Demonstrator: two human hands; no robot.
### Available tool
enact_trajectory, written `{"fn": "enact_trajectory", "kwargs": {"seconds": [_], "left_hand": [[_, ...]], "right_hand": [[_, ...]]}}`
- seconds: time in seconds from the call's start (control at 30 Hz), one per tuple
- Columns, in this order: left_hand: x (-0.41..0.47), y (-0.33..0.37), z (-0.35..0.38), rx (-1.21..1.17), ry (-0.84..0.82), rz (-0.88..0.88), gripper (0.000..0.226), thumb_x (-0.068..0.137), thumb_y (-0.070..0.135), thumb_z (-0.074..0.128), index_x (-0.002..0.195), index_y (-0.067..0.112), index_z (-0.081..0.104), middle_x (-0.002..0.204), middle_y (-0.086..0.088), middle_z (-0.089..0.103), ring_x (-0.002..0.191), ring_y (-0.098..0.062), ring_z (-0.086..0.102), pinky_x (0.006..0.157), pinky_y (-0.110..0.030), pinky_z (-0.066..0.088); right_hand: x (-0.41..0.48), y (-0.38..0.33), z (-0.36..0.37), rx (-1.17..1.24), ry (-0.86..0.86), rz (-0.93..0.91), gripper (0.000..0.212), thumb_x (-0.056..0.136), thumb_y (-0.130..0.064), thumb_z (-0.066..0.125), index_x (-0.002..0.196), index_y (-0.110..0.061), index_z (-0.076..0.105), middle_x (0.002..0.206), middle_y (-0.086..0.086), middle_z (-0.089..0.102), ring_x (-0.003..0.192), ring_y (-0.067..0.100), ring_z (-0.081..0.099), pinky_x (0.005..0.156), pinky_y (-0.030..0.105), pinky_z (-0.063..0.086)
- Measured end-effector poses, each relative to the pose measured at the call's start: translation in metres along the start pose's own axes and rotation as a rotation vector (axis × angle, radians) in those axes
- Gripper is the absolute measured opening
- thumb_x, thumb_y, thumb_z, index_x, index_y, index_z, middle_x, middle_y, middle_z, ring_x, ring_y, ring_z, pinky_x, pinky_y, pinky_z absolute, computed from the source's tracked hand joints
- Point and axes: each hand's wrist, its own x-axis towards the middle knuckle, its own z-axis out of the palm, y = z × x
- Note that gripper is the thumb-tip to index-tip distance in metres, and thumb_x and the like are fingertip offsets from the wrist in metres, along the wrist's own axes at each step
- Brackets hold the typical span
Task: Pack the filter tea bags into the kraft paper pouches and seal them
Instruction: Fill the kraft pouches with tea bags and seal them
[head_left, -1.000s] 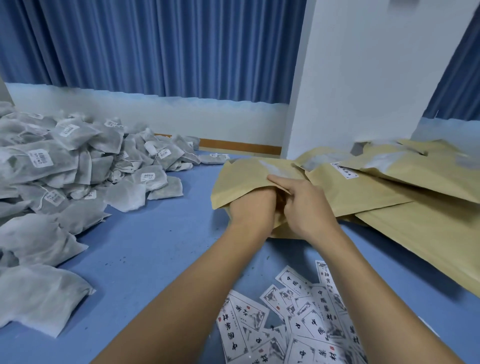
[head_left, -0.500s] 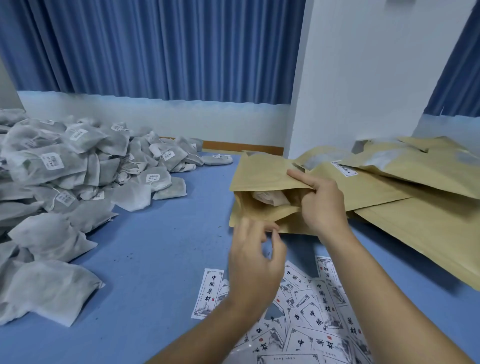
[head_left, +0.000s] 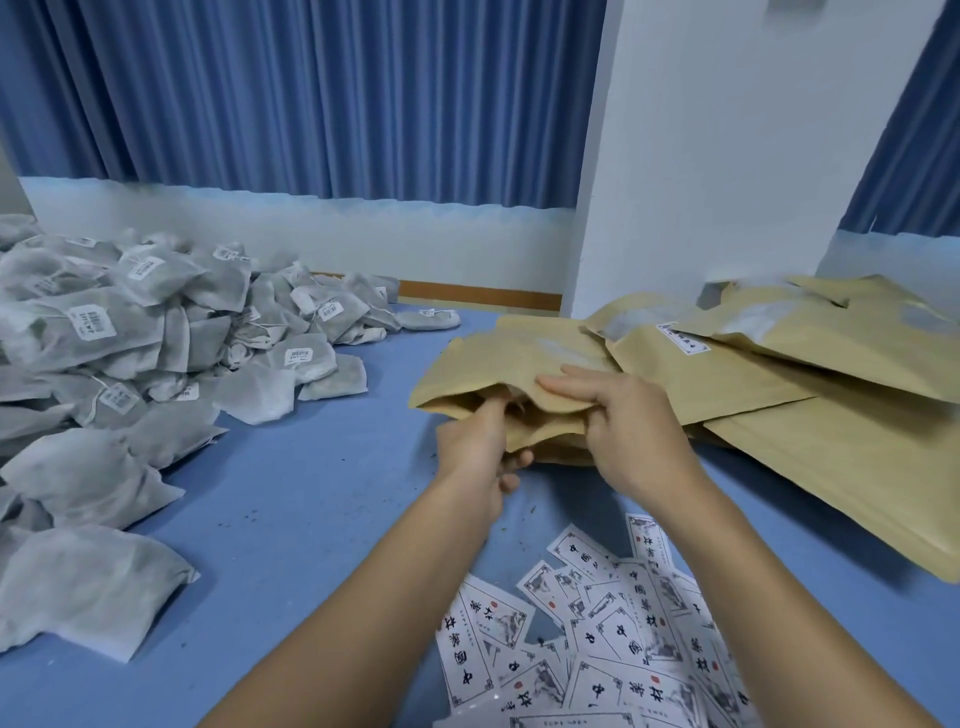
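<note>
- The kraft pouch (head_left: 498, 358) lies flat near the middle of the blue bench (head_left: 291, 478). Its open mouth faces the near edge, and its far end rests against the pile at the right.
- Both hands meet at that mouth, the left hand (head_left: 475, 449) at its lower lip and the right hand (head_left: 626, 423) at its upper lip, so the opening gapes between them.
- The left hand is curled. One digit reaches up into the mouth, and the other fingers (head_left: 514, 461) tuck under the lower lip, pinching it.
- The right hand grips the upper lip from above. Its long fingers (head_left: 558, 387) lie across the top face of the paper and the rest bend over the edge. Its thumb is hidden.
- Something pale shows just inside the mouth. Whether it is a bag I cannot tell.
- The tea bags (head_left: 156, 332) are heaped along the left side of the bench, well apart from both hands. Many carry small white tags.
- The spare pouches (head_left: 810, 374) overlap in a loose pile along the right edge, touching the held pouch.
- Printed labels (head_left: 608, 639) lie scattered at the near edge, beneath the forearms.
</note>
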Motion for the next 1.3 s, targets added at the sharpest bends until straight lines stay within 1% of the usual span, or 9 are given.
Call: {"fn": "enact_trajectory", "kwargs": {"seconds": [0.13, 0.2, 0.33, 0.5, 0.67, 0.8, 0.93, 1.13, 1.3], "left_hand": [[0.003, 0.013, 0.002, -0.096, -0.070, -0.083, 0.023, 0.092, 0.014, 0.037, 0.077, 0.019, 0.055, 0.048, 0.002, 0.053, 0.031, -0.014, 0.041, 0.036, -0.013, 0.019], [0.001, 0.013, 0.000, -0.169, -0.123, -0.083, 0.026, 0.095, 0.011, 0.039, 0.082, 0.016, 0.061, 0.054, 0.001, 0.062, 0.038, -0.016, 0.054, 0.037, -0.016, 0.034], [-0.002, 0.002, -0.001, -0.433, -0.343, -0.039, 0.040, 0.094, -0.009, 0.036, 0.120, 0.000, 0.065, 0.114, -0.019, 0.073, 0.105, -0.033, 0.071, 0.083, -0.043, 0.061], [-0.009, -0.008, -0.015, -0.369, -0.755, -0.057, 0.043, 0.087, 0.014, 0.062, 0.126, -0.003, 0.057, 0.133, -0.023, 0.060, 0.118, -0.037, 0.062, 0.107, -0.055, 0.045], [-0.006, -0.021, -0.006, -0.419, -0.444, -0.016, 0.042, 0.103, 0.036, 0.049, 0.135, 0.009, 0.056, 0.115, -0.014, 0.074, 0.101, -0.031, 0.073, 0.080, -0.046, 0.062], [-0.009, -0.043, -0.006, -0.519, -0.373, 0.005, 0.046, 0.102, 0.047, 0.047, 0.130, 0.012, 0.057, 0.113, -0.013, 0.074, 0.104, -0.031, 0.072, 0.079, -0.043, 0.062], [-0.011, -0.056, -0.011, -0.221, -0.342, 0.020, 0.053, 0.092, 0.058, 0.059, 0.113, 0.009, 0.067, 0.100, -0.013, 0.077, 0.079, -0.022, 0.073, 0.055, -0.032, 0.054], [-0.006, -0.052, -0.023, -0.213, -0.073, 0.119, 0.026, 0.097, 0.039, 0.058, 0.105, 0.016, 0.065, 0.072, -0.013, 0.067, 0.049, -0.019, 0.054, 0.039, -0.023, 0.032], [-0.015, -0.050, -0.020, -0.125, -0.119, 0.221, 0.075, 0.102, 0.063, 0.029, 0.076, 0.003, 0.067, 0.069, -0.020, 0.068, 0.048, -0.023, 0.057, 0.037, -0.023, 0.030]], "right_hand": [[-0.010, 0.006, 0.001, -0.099, -0.156, -0.150, 0.063, 0.089, 0.007, 0.047, 0.128, -0.038, 0.066, 0.151, -0.006, 0.048, 0.138, 0.015, 0.045, 0.109, 0.008, 0.027], [-0.013, 0.009, -0.003, -0.044, -0.187, -0.190, 0.048, 0.096, -0.011, 0.058, 0.130, -0.045, 0.063, 0.153, -0.011, 0.044, 0.137, 0.005, 0.044, 0.101, 0.001, 0.027], [-0.018, 0.012, -0.006, 0.181, -0.147, -0.168, 0.032, 0.092, -0.059, 0.052, 0.116, -0.050, 0.070, 0.138, -0.022, 0.052, 0.135, -0.016, 0.035, 0.101, 0.003, 0.029], [-0.015, 0.029, -0.009, 0.231, -0.099, -0.122, 0.019, 0.090, -0.015, 0.073, 0.103, -0.027, 0.081, 0.131, -0.011, 0.065, 0.126, -0.004, 0.054, 0.109, 0.025, 0.041], [-0.021, 0.030, -0.005, 0.455, 0.254, 0.112, 0.054, 0.076, -0.021, 0.087, 0.125, -0.028, 0.065, 0.132, -0.016, 0.061, 0.122, -0.006, 0.055, 0.100, 0.022, 0.047], [-0.032, 0.037, -0.001, 0.838, 0.175, 0.610, 0.033, 0.078, -0.035, 0.084, 0.098, -0.012, 0.069, 0.084, -0.002, 0.073, 0.064, 0.010, 0.067, 0.051, 0.025, 0.049], [-0.049, 0.044, 0.003, 0.954, 0.140, 0.546, 0.024, 0.092, -0.024, 0.071, 0.078, -0.006, 0.063, 0.060, 0.006, 0.052, 0.047, 0.011, 0.039, 0.042, 0.019, 0.033], [-0.051, 0.047, -0.003, 1.178, 0.169, 0.561, 0.024, 0.086, -0.027, 0.073, 0.075, -0.015, 0.056, 0.063, -0.003, 0.046, 0.048, 0.008, 0.037, 0.042, 0.017, 0.029], [-0.056, 0.027, 0.010, 1.271, 0.271, 0.579, 0.016, 0.091, -0.020, 0.072, 0.079, -0.011, 0.066, 0.065, 0.000, 0.056, 0.053, 0.008, 0.052, 0.046, 0.017, 0.044]]}}
